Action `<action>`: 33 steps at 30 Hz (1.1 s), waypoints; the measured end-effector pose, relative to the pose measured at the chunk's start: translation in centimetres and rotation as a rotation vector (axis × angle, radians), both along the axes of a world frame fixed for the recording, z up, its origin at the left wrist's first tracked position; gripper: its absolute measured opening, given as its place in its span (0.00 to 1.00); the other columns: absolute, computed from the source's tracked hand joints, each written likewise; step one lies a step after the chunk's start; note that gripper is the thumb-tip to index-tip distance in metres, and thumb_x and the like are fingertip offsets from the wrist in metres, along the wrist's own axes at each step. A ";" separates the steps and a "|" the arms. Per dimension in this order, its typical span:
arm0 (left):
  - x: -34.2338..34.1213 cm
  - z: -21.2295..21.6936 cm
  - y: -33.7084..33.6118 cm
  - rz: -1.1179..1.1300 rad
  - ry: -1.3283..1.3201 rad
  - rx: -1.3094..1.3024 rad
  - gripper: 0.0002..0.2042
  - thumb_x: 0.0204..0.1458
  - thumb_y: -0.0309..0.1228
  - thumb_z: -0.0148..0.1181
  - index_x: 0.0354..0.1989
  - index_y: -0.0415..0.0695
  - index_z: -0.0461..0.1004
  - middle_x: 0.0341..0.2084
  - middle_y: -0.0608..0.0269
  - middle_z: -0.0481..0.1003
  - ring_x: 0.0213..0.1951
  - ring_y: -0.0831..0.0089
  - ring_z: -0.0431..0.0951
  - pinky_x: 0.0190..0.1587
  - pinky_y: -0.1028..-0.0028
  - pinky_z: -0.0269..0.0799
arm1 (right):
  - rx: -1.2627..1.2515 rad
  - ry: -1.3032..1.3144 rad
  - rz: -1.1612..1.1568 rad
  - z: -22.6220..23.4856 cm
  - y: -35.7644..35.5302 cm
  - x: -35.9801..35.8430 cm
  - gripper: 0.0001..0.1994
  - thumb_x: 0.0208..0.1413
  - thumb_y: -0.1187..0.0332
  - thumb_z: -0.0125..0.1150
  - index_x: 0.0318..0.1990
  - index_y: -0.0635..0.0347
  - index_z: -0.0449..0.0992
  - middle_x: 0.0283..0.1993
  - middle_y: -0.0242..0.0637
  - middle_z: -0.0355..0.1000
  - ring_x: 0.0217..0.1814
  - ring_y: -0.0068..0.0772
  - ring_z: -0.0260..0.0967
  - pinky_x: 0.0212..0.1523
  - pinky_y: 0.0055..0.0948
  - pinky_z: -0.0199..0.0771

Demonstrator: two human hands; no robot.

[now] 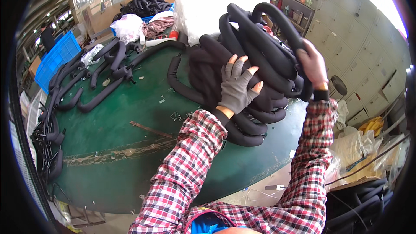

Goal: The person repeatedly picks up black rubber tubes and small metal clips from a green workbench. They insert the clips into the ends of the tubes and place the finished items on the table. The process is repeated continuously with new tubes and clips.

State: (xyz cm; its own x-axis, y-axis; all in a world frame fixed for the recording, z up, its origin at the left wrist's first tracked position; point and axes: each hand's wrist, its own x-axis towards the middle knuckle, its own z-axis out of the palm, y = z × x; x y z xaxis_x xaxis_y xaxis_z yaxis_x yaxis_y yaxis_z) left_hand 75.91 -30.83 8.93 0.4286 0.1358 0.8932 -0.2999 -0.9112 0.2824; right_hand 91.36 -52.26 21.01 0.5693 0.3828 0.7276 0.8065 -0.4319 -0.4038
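Note:
A large heap of black foam-covered bent tubes (260,56) is piled on the green tabletop (117,125). My left hand (237,82), in a grey fingerless glove, rests on the front of the heap with its fingers spread. On the heap's right side, my right hand (313,64) is wrapped around a foam-covered tube (284,24) that arches up over the others. This hand is slightly blurred and its fingertips are partly hidden. One bent tube (180,82) sticks out of the heap to the left.
More black tubes (108,82) lie along the table's left side. A white wrapped block (212,11) stands behind the heap, with bags and cloth (130,28) beside it. Blue crates (56,60) stand at the left. Lockers (355,47) line the right; two people are far off.

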 end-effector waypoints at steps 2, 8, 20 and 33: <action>-2.2 -0.9 0.8 -0.004 0.047 0.021 0.23 0.53 0.42 0.67 0.58 0.52 0.74 0.66 0.49 0.63 0.69 0.42 0.58 0.69 0.52 0.58 | 0.142 0.303 -0.019 1.0 -1.5 -1.7 0.21 0.61 0.65 0.59 0.61 0.59 0.75 0.41 0.40 0.80 0.43 0.28 0.77 0.50 0.29 0.76; -1.6 -1.6 1.0 -0.032 0.016 0.035 0.25 0.54 0.41 0.67 0.59 0.49 0.72 0.66 0.47 0.61 0.69 0.39 0.56 0.68 0.50 0.59 | -0.349 0.197 0.026 1.3 -2.3 3.4 0.22 0.60 0.61 0.59 0.60 0.54 0.76 0.49 0.48 0.80 0.49 0.41 0.79 0.55 0.34 0.74; -9.8 -0.3 4.9 -0.014 0.111 0.074 0.36 0.51 0.44 0.70 0.69 0.52 0.63 0.68 0.48 0.61 0.68 0.49 0.63 0.67 0.56 0.61 | -0.404 0.221 -0.014 -4.6 -4.3 12.7 0.26 0.67 0.50 0.56 0.60 0.64 0.74 0.52 0.46 0.79 0.56 0.36 0.75 0.61 0.32 0.69; -34.4 -13.0 40.5 1.072 0.783 -0.112 0.31 0.54 0.35 0.63 0.68 0.46 0.66 0.65 0.54 0.66 0.66 0.56 0.66 0.69 0.62 0.61 | -0.360 -0.426 0.771 -3.6 40.9 -17.2 0.28 0.58 0.53 0.65 0.61 0.60 0.74 0.56 0.50 0.75 0.59 0.50 0.73 0.59 0.41 0.73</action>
State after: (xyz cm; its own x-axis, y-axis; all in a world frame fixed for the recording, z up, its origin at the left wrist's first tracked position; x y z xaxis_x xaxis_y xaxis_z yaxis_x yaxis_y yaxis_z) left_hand 41.52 9.71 -4.10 0.4563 0.7824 0.4239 0.8211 -0.5538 0.1384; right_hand 74.13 -11.32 17.39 -0.2198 0.7835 0.5812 0.9699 0.2397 0.0436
